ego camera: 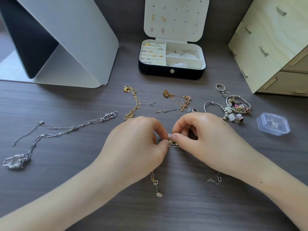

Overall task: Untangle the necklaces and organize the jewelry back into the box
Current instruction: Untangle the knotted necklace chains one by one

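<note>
Near edge of the dark wood-grain desk: two loose chain ends lay in view, a gold clasp end with an oval tag and a silver chain end. The wrists hid the lengths running up from them.

Centre: the left hand and right hand were brought together, fingertips of both pinching one knot of chains just above the desk surface. The curled fingers covered most of the knot.

Beyond the hands, left to right: a silver necklace with a pale pendant, spread loosely; a gold chain; a rose-gold chain with a heart-like charm; a heap of charm bracelets and rings; a clear plastic case, well apart from the rest.

Far centre: the jewelry box stood open, with its lid upright and bearing earrings. Small pieces sat in the ring rolls and bangles in the right compartment. A grey folded stand flanked it on the left and a pale wooden drawer unit on the right.
</note>
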A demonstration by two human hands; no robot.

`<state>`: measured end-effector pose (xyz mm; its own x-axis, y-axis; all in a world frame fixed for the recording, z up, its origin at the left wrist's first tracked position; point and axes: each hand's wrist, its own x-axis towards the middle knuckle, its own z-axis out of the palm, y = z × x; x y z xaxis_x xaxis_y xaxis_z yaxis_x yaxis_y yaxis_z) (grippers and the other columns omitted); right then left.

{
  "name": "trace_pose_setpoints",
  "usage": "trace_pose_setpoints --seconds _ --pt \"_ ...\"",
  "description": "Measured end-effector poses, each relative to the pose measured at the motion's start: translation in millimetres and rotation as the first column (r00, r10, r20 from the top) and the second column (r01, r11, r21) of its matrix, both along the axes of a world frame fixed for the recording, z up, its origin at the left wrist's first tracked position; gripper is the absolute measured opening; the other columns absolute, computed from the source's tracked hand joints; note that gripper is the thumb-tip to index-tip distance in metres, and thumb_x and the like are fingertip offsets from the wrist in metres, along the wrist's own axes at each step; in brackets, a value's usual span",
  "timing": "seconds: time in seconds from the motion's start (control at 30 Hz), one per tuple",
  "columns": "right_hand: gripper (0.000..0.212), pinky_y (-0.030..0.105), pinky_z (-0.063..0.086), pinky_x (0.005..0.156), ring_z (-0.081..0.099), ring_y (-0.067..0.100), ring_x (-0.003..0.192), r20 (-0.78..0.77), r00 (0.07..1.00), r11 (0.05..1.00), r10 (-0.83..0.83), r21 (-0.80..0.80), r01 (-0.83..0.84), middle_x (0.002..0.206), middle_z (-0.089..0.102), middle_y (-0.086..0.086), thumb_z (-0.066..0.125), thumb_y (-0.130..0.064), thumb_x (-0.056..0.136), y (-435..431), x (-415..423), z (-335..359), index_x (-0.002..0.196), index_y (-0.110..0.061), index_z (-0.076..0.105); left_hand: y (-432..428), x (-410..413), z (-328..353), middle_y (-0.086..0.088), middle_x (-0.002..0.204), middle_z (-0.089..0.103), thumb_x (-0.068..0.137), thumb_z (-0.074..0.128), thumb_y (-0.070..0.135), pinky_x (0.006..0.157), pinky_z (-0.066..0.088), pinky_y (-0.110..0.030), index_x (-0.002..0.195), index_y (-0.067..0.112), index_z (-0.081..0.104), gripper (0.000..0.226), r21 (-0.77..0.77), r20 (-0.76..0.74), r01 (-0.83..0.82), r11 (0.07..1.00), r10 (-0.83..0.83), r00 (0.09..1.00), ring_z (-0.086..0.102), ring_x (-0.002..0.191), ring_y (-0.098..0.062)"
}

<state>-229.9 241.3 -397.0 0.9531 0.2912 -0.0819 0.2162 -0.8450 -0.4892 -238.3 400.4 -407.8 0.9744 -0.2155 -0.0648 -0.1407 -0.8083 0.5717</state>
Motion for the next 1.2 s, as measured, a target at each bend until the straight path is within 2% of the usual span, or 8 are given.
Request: trace_pose_setpoints --seconds 0.1,0.23,0.47,0.67,0.73,0.8,0.9,1.2 --pt "0.011 0.008 0.034 0.065 0.046 -0.006 0.070 0.054 0.998 0.999 0.026 0.037 -0.028 0.065 0.051 -0.018 0.058 -0.033 0.084 -0.3 -1.9 -1.3 0.075 -0.032 0.053 -0.7 -0.1 0.6 0.032 0.045 0.047 0.073 0.051 0.046 0.050 0.025 -0.022 0.062 0.035 0.049 0.016 -0.016 -0.007 -0.006 1.000 0.006 1.000 0.040 0.047 0.002" --pt "0.016 0.018 0.038 0.058 0.052 0.002 0.063 0.004 0.999 0.973 0.047 0.228 -0.046 0.064 0.056 -0.012 0.062 -0.017 0.085 -2.3 -0.7 0.6 0.074 -0.025 0.055 -1.8 0.2 1.3 0.030 0.045 0.046 0.068 0.048 0.056 0.050 0.023 -0.024 0.065 0.036 0.051 0.020 -0.080 -0.018 -0.016 0.997 0.015 1.000 0.041 0.046 0.004" --pt "0.019 0.024 0.048 0.060 0.058 0.011 0.061 -0.160 0.987 0.866 -0.030 0.488 0.105 0.070 0.068 0.004 0.067 -0.003 0.079 -3.8 4.8 -2.5 0.074 -0.019 0.060 -2.8 1.3 1.0 0.024 0.043 0.046 0.077 0.061 0.044 0.052 0.024 -0.026 0.064 0.034 0.054 0.018 -0.111 -0.036 -0.035 0.993 0.031 0.999 0.041 0.047 0.005" --pt "0.022 0.022 0.048 0.061 0.057 0.010 0.062 -0.186 0.976 0.731 -0.112 0.650 0.208 0.065 0.065 -0.001 0.066 0.005 0.077 -7.9 5.4 -2.7 0.077 -0.017 0.063 -0.7 3.2 1.5 0.021 0.040 0.045 0.079 0.065 0.039 0.053 0.026 -0.025 0.075 0.034 0.056 0.011 -0.149 -0.100 -0.040 0.988 0.025 0.995 0.041 0.047 0.009" --pt "0.023 0.022 0.049 0.063 0.059 0.011 0.064 -0.161 0.981 0.707 -0.108 0.681 0.190 0.067 0.066 -0.001 0.066 0.006 0.077 -9.2 4.8 -0.6 0.077 -0.017 0.063 -0.3 4.1 3.7 0.017 0.037 0.043 0.082 0.064 0.036 0.053 0.027 -0.025 0.084 0.034 0.060 0.005 -0.176 -0.137 -0.028 0.984 0.004 0.991 0.041 0.045 0.008" --pt "0.024 0.020 0.049 0.064 0.060 0.009 0.065 -0.144 0.985 0.698 -0.096 0.696 0.169 0.067 0.067 -0.002 0.066 0.007 0.077 -9.9 4.1 0.5 0.077 -0.017 0.064 -0.1 4.6 6.5 0.011 0.035 0.039 0.083 0.064 0.033 0.048 0.025 -0.021 0.089 0.032 0.063 0.006 -0.227 -0.172 -0.017 0.974 -0.023 0.985 0.039 0.041 -0.001" --pt "0.023 0.022 0.050 0.066 0.061 0.009 0.066 -0.120 0.988 0.694 -0.094 0.704 0.151 0.069 0.068 -0.001 0.066 0.006 0.078 -10.4 3.4 1.0 0.077 -0.017 0.064 0.2 4.7 10.2 0.007 0.035 0.031 0.083 0.067 0.029 0.041 0.021 -0.017 0.084 0.028 0.067 0.002 -0.321 -0.208 -0.027 0.947 -0.043 0.977 0.028 0.037 -0.010" --pt "0.026 0.032 0.052 0.070 0.062 0.014 0.066 0.011 0.994 0.713 -0.112 0.698 0.073 0.072 0.068 0.001 0.066 0.006 0.079 -6.6 -1.4 3.2 0.077 -0.019 0.064 -3.0 3.6 8.8 0.009 0.039 0.024 0.079 0.072 0.027 0.039 0.015 -0.017 0.074 0.021 0.071 0.008 -0.476 -0.210 -0.067 0.877 -0.039 0.977 0.019 0.040 -0.009"
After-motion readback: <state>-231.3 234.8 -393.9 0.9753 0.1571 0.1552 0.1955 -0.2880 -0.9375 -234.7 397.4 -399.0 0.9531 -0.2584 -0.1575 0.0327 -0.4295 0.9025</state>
